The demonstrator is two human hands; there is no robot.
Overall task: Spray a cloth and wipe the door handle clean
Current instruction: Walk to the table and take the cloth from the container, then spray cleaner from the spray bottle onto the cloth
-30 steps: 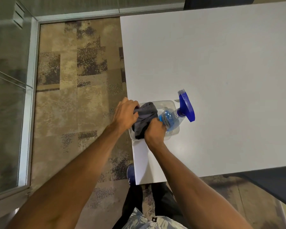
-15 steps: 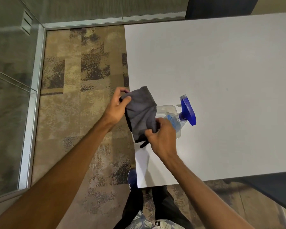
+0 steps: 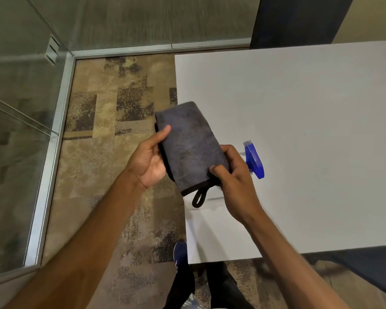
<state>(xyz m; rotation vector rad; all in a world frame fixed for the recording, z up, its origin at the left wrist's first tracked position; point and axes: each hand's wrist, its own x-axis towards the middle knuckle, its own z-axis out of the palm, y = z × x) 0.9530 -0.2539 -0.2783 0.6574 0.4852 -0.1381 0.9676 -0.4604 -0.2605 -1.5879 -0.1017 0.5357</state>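
Note:
A folded grey cloth (image 3: 188, 143) with a black edge and a hanging loop is held up over the table's left edge. My left hand (image 3: 149, 159) grips its left side, thumb on top. My right hand (image 3: 234, 177) pinches its lower right corner. Behind my right hand, the blue trigger head of a spray bottle (image 3: 253, 160) shows on the white table (image 3: 310, 130); the bottle's body and the clear container it lay in are mostly hidden. No door handle is in view.
Patterned brown carpet (image 3: 112, 152) lies left of the table. Glass walls with metal frames (image 3: 51, 157) run along the left and back. A dark panel (image 3: 294, 18) stands at the back right. My legs and a blue shoe (image 3: 180, 253) are below.
Both hands lifted the grey cloth out of the clear container and raised it, spreading it flat between them. The spray bottle stayed on the table.

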